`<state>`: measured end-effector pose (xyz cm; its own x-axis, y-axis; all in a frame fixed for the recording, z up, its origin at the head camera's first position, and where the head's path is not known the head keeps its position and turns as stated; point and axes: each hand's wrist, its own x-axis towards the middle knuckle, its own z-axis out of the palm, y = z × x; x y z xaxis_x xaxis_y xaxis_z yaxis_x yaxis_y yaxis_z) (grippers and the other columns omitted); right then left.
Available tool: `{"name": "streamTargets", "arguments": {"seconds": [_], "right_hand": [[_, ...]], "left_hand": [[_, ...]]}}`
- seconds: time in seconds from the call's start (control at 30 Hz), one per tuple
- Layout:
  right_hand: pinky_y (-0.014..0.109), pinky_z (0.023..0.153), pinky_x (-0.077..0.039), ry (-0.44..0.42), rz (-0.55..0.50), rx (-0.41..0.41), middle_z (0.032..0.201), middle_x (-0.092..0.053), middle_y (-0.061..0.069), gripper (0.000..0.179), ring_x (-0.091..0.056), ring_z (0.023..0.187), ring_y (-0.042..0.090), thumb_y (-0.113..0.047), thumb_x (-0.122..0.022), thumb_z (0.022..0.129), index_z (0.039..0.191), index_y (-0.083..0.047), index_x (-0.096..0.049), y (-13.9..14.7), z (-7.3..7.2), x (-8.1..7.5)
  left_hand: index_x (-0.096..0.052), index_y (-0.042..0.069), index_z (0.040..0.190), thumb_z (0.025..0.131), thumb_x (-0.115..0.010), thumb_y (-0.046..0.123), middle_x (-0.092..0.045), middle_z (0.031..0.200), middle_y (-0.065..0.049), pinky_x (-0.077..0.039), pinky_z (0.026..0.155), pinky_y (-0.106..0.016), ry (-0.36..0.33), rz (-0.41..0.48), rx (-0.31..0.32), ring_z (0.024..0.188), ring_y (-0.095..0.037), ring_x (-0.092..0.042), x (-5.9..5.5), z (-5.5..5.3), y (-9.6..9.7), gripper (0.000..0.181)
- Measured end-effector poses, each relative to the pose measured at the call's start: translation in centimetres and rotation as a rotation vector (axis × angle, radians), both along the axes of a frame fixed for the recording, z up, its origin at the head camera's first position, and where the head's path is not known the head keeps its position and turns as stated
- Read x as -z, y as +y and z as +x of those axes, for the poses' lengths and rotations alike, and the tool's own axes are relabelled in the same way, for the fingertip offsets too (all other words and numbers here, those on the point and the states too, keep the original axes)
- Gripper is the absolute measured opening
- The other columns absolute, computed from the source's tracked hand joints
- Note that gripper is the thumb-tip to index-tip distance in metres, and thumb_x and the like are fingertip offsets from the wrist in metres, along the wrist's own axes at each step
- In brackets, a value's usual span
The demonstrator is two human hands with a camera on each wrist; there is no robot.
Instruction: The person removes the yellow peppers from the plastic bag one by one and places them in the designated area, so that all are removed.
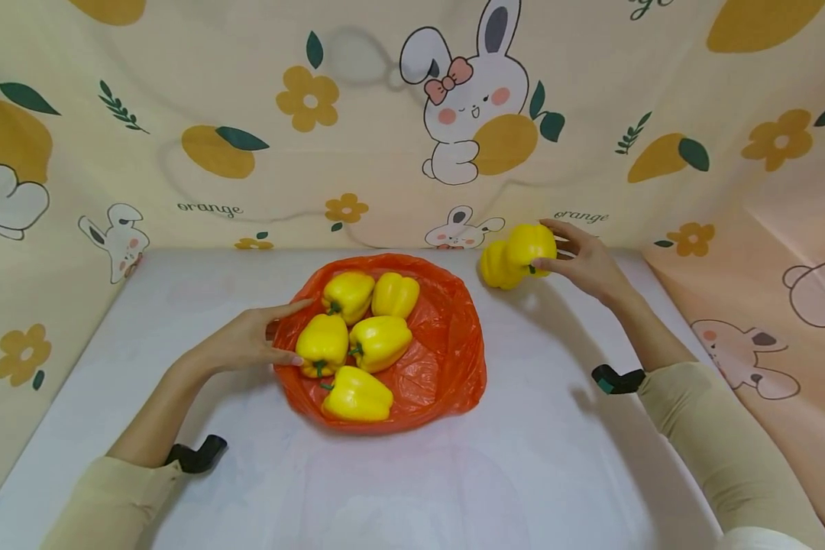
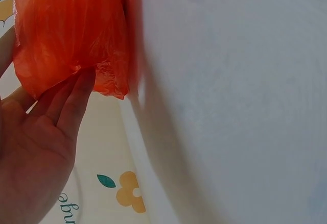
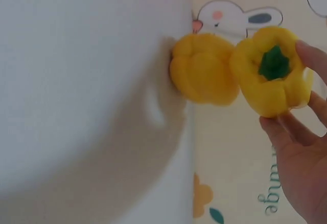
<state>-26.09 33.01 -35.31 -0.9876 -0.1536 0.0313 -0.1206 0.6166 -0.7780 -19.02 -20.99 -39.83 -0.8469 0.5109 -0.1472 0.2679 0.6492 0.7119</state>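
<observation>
My right hand (image 1: 583, 262) grips a yellow bell pepper (image 1: 532, 246) between thumb and fingers at the back right of the table. Its green stem (image 3: 274, 63) shows in the right wrist view. Right beside it, a second yellow bell pepper (image 3: 203, 70) sits on the table, partly overlapped by the held one in the head view. A red plastic bag (image 1: 447, 359) lies spread open at the middle, with several yellow bell peppers inside, mostly toward its left. At the bag's left rim, my left hand (image 1: 250, 340) holds the side, its fingers against the outer plastic (image 2: 71, 35).
The white table (image 1: 412, 489) extends in front of the bag and to both sides. A patterned cloth (image 1: 357, 168) with rabbits and oranges rises along the table's back and sides. Each forearm carries a black wrist mount (image 1: 617, 380).
</observation>
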Motion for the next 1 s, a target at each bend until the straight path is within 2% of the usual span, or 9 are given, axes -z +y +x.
{"name": "streamTargets", "arguments": {"seconds": [0.13, 0.23, 0.53, 0.83, 1.0], "right_hand": [[0.044, 0.107, -0.044, -0.003, -0.017, 0.015, 0.157, -0.036, 0.009, 0.075, -0.043, 0.136, 0.035, -0.028, -0.074, 0.091, 0.155, -0.017, -0.036, 1.2, -0.6, 0.5], [0.043, 0.107, -0.043, -0.015, -0.018, 0.035, 0.157, -0.035, 0.011, 0.075, -0.042, 0.136, 0.035, -0.028, -0.073, 0.092, 0.156, -0.018, -0.034, 2.0, -0.7, 0.7], [0.057, 0.11, -0.037, -0.028, -0.041, 0.048, 0.156, -0.036, 0.014, 0.078, -0.039, 0.137, 0.039, -0.036, -0.072, 0.092, 0.157, -0.022, -0.031, 2.9, -0.4, 1.2], [0.061, 0.112, -0.031, -0.113, -0.04, 0.038, 0.158, -0.031, 0.017, 0.083, -0.034, 0.14, 0.041, -0.037, -0.073, 0.09, 0.158, -0.021, -0.028, 4.5, -1.5, 2.9], [0.062, 0.113, -0.028, -0.15, -0.056, 0.039, 0.16, -0.027, 0.017, 0.082, -0.032, 0.141, 0.042, -0.039, -0.072, 0.091, 0.158, -0.029, -0.026, 5.3, -2.1, 3.7]], "left_hand": [[-0.038, 0.017, 0.154, 0.078, -0.084, 0.041, -0.044, 0.149, -0.022, -0.038, 0.108, -0.06, 0.001, 0.004, 0.001, 0.127, -0.036, -0.047, 0.1, -0.1, 0.0, 0.092], [-0.037, 0.019, 0.155, 0.078, -0.084, 0.042, -0.044, 0.15, -0.021, -0.037, 0.108, -0.059, -0.01, 0.01, -0.003, 0.128, -0.036, -0.046, 0.2, -0.1, -0.1, 0.093], [-0.037, 0.02, 0.155, 0.078, -0.084, 0.043, -0.043, 0.151, -0.021, -0.033, 0.11, -0.062, -0.014, 0.01, 0.003, 0.134, -0.037, -0.042, 0.3, 0.0, -0.2, 0.093], [-0.036, 0.019, 0.155, 0.078, -0.083, 0.043, -0.04, 0.153, -0.02, -0.036, 0.109, -0.06, -0.046, 0.006, 0.003, 0.129, -0.035, -0.044, 0.2, 0.0, -0.1, 0.093], [-0.037, 0.02, 0.155, 0.079, -0.083, 0.043, -0.041, 0.153, -0.02, -0.036, 0.109, -0.061, -0.049, 0.003, -0.002, 0.126, -0.034, -0.045, 0.2, 0.1, -0.1, 0.092]]}}
